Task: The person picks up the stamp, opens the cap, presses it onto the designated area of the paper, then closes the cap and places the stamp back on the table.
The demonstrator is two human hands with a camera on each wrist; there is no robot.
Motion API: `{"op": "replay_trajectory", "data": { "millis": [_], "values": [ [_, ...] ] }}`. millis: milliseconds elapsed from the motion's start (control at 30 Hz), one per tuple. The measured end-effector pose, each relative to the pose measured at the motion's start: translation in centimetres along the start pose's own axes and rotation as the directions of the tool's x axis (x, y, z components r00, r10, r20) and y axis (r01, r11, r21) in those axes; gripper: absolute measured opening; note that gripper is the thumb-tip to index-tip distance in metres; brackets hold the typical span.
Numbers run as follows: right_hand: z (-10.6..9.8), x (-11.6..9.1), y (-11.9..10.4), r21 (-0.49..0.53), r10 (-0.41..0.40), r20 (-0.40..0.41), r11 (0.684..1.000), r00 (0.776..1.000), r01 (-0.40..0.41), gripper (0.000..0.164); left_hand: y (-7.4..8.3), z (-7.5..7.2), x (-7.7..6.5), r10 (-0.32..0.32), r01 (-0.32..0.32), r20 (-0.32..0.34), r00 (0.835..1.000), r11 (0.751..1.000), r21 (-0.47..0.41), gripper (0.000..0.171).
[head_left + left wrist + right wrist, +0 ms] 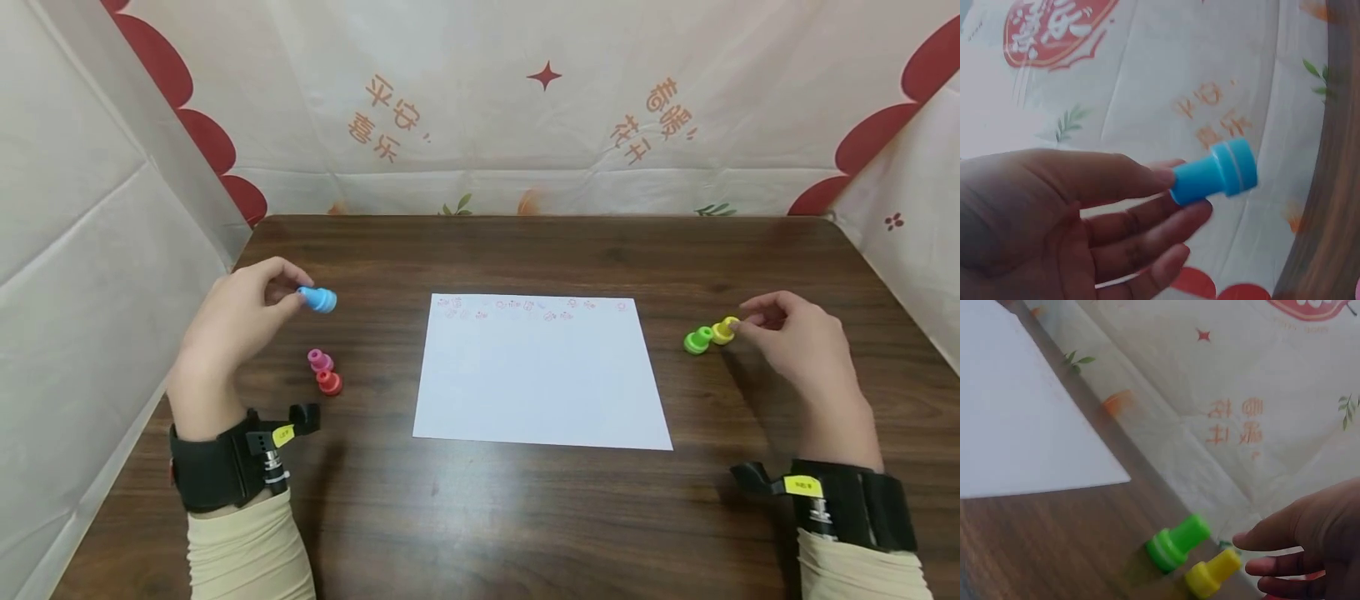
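l hand [242, 321] pinches blue stamp [321, 300] by its narrow end, prob. so the wide end's free; pink stamp [320, 360] & red stamp [328, 382] stand nearby, w/in reach. paper [540, 375] lies flat mid-way. then green stamp [697, 340], yellow stamp [723, 332]; r hand [802, 342] right by yellow stamp, fingers apart, contact can't tell. dark wood-look table [487, 517], pale printed cloth [480, 125] behind & at sides.
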State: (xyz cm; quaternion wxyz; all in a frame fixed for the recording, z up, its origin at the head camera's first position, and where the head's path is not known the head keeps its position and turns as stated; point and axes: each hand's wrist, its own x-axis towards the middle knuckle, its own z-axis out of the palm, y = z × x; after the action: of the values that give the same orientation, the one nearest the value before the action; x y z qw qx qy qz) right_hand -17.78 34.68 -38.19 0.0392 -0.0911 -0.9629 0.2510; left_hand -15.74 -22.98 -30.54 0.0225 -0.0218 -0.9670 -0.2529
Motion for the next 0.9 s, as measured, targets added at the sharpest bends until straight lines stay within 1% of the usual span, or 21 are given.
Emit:
{"op": "replay_trajectory", "data": {
  "millis": [100, 167, 267, 400, 500, 567, 700, 767, 900],
  "values": [
    [-0.8, -0.2, -0.8, 0.000, -0.005, -0.012, 1.000, 1.000, 0.005, 0.048, 1.4, -0.1, -0.2, 0.050, -0.053, -0.061, 0.997, 0.997, -0.059, 0.024],
    [-1.2, -0.4, -1.4, 0.010, -0.018, -0.022, 1.000, 1.000, 0.018, 0.050, 2.4, -0.1, -0.3, 0.085, -0.097, -0.099, 0.991, 0.989, -0.115, 0.025],
    [-1.6, -0.6, -2.3, 0.025, -0.042, -0.033, 0.999, 0.999, 0.043, 0.050, 3.8, 0.1, -0.2, 0.135, -0.161, -0.142, 0.981, 0.968, -0.194, 0.025],
    [-2.2, -0.9, -3.6, 0.040, -0.072, -0.040, 0.997, 0.997, 0.073, 0.051, 5.5, 0.7, 0.4, 0.191, -0.229, -0.158, 0.969, 0.932, -0.282, 0.025],
    [-2.4, -1.4, -4.4, 0.052, -0.093, -0.046, 0.994, 0.995, 0.095, 0.051, 6.3, 1.6, 0.8, 0.228, -0.268, -0.155, 0.961, 0.904, -0.332, 0.023],
    [-2.4, -1.7, -4.9, 0.059, -0.105, -0.055, 0.992, 0.993, 0.108, 0.050, 6.7, 2.1, 1.1, 0.243, -0.280, -0.146, 0.959, 0.890, -0.360, 0.023],
    [-2.2, -2.1, -5.9, 0.101, -0.120, -0.101, 0.986, 0.988, 0.130, 0.045, 7.4, 3.2, 1.5, 0.254, -0.272, -0.101, 0.962, 0.863, -0.425, 0.022],
    [-1.8, -2.3, -6.5, 0.144, -0.124, -0.131, 0.979, 0.983, 0.143, 0.043, 7.9, 3.7, 1.7, 0.258, -0.262, -0.072, 0.963, 0.848, -0.461, 0.022],
    [-0.8, -2.7, -7.9, 0.239, -0.161, -0.186, 0.949, 0.969, 0.204, 0.036, 9.0, 5.1, 1.9, 0.287, -0.261, -0.032, 0.958, 0.813, -0.520, 0.021]
  ]
}}
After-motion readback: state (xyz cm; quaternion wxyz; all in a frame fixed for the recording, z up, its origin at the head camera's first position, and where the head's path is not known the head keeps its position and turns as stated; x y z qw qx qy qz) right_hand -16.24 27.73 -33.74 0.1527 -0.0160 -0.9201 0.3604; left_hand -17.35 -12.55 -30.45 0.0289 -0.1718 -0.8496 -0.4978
